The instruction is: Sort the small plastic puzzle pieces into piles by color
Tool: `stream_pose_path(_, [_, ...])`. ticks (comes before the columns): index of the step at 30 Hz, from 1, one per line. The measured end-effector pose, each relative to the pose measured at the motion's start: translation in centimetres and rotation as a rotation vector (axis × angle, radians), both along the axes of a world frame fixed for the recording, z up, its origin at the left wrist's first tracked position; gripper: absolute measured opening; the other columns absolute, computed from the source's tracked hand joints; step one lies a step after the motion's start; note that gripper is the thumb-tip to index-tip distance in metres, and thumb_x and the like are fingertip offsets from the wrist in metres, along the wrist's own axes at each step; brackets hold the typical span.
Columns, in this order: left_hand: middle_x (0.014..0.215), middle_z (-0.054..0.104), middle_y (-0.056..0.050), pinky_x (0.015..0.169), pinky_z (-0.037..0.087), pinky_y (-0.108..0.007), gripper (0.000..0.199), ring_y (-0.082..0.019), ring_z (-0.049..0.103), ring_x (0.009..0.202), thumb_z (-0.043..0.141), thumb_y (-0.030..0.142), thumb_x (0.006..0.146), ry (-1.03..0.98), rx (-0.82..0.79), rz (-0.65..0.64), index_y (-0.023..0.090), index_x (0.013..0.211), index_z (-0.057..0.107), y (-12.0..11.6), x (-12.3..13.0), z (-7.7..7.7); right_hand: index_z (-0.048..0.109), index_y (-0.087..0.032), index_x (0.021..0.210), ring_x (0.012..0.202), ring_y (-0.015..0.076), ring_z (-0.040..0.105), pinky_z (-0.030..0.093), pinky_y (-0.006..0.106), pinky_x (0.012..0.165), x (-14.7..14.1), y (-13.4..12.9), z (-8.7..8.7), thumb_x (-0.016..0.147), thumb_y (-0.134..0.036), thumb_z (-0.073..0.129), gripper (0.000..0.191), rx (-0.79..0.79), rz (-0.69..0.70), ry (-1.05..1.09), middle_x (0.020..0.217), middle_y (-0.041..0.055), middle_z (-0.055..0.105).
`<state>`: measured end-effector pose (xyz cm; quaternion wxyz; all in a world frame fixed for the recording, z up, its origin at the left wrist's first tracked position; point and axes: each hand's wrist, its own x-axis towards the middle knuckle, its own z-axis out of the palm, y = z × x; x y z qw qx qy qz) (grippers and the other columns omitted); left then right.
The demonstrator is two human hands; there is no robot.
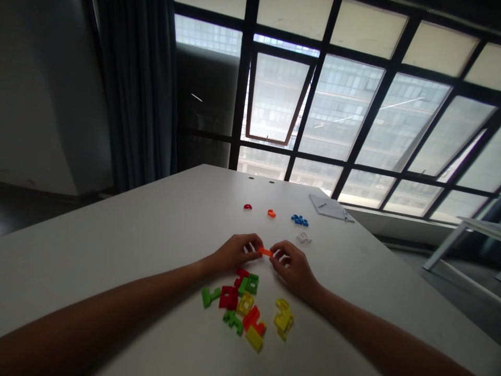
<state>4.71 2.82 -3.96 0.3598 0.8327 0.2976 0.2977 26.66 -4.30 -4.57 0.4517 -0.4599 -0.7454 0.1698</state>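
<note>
At the center of the frame, the left hand (pixel 239 251) and the right hand (pixel 294 265) are holding a small orange piece (pixel 265 252) between their fingertips above the white surface (pixel 156 230). Red, green, yellow and orange pieces (pixel 246 305) are lying in a loose cluster at lower center, while blue pieces (pixel 300 220) are resting right of center, just beyond a white piece (pixel 303 237).

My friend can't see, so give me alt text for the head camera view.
Left hand and right hand hold a small orange piece between them over a white table. Colourful pieces lie clustered nearer the camera; other pieces lie farther off, toward large windows.
</note>
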Motion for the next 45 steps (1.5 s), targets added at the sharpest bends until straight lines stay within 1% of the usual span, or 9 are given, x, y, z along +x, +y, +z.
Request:
stream_pose_path(6, [0.092,0.070,-0.003,0.073,0.050,-0.027,0.027,-0.018,0.062,0.082,0.068,0.042,0.087,0.003,0.011,0.010,0.019,0.101,0.070,0.1,0.0,-0.1,0.064,-0.022,0.096,0.071,0.0147,0.064,0.054,0.026,0.060,0.0,-0.2,0.1,0.086,-0.024,0.061,0.010,0.036,-0.027,-0.035,0.095,0.0043,0.067])
stream_pose_path(13, [0.091,0.069,-0.002,0.071,0.048,-0.026,0.030,-0.017,0.062,0.080,0.070,0.042,0.086,0.028,0.007,0.012,0.020,0.106,0.070,0.1,0.0,0.1,0.062,-0.022,0.096,0.080,0.0192,0.062,0.050,0.033,0.077,0.6,0.1,0.1,0.089,-0.018,0.057,0.009,0.199,-0.049,-0.226,0.091,0.0049,0.067])
stream_pose_path(19, [0.078,0.061,0.001,0.065,0.042,-0.027,0.038,-0.016,0.056,0.071,0.063,0.044,0.088,-0.005,-0.007,0.205,0.019,0.116,0.064,0.8,0.1,-0.1,0.065,-0.020,0.097,0.090,0.0215,0.063,0.044,0.034,0.087,2.5,4.8,1.9,0.089,-0.014,0.057,0.013,0.126,-0.265,-0.552,0.097,0.0062,0.070])
stream_pose_path(22, [0.074,0.059,0.003,0.064,0.040,-0.027,0.033,-0.016,0.054,0.069,0.063,0.041,0.087,-0.014,-0.015,0.200,0.019,0.111,0.065,1.0,0.2,-0.3,0.068,-0.019,0.104,0.100,0.0225,0.063,0.041,0.032,0.092,2.3,8.3,2.8,0.092,-0.015,0.057,0.017,0.018,-0.343,-0.741,0.106,0.0082,0.072])
stream_pose_path(27, [0.066,0.053,0.005,0.061,0.037,-0.025,0.026,-0.013,0.049,0.062,0.062,0.037,0.087,-0.019,-0.013,0.157,0.019,0.104,0.068,0.9,0.2,-0.5,0.072,-0.018,0.103,0.099,0.0225,0.066,0.042,0.031,0.088,1.2,13.2,2.4,0.091,-0.010,0.056,0.022,-0.080,-0.416,-0.801,0.107,0.0097,0.075])
stream_pose_path(35, [0.064,0.052,0.006,0.060,0.036,-0.025,0.022,-0.013,0.048,0.061,0.062,0.034,0.085,-0.022,-0.021,0.139,0.018,0.099,0.070,1.0,0.3,-1.0,0.067,-0.014,0.121,0.107,0.0277,0.065,0.042,0.037,0.092,0.1,14.8,2.4,0.092,-0.010,0.051,0.034,-0.102,-0.515,-0.790,0.115,0.0182,0.072])
stream_pose_path(38, [0.065,0.053,0.005,0.061,0.037,-0.025,0.024,-0.013,0.048,0.061,0.062,0.035,0.085,-0.055,-0.041,0.154,0.019,0.101,0.070,1.0,0.2,-0.8,0.064,-0.015,0.128,0.107,0.0253,0.066,0.043,0.035,0.093,-0.3,13.5,3.4,0.095,-0.012,0.050,0.036,-0.064,-0.460,-0.745,0.118,0.0155,0.072])
stream_pose_path(41, [0.068,0.054,0.005,0.062,0.038,-0.026,0.028,-0.014,0.049,0.064,0.063,0.038,0.084,-0.115,-0.068,0.229,0.019,0.105,0.068,1.2,0.0,-0.6,0.072,-0.018,0.112,0.095,0.0196,0.069,0.047,0.028,0.086,-0.4,10.6,4.5,0.096,-0.017,0.052,0.026,-0.050,-0.321,-0.719,0.105,0.0077,0.076])
stream_pose_path(45, [0.066,0.052,0.005,0.061,0.038,-0.027,0.031,-0.015,0.050,0.062,0.061,0.041,0.084,-0.218,-0.100,0.336,0.017,0.105,0.064,1.8,0.0,-0.8,0.076,-0.020,0.101,0.076,0.0149,0.069,0.049,0.024,0.073,-0.7,4.9,5.2,0.092,-0.023,0.062,0.017,-0.123,0.133,-0.592,0.087,0.0019,0.076])
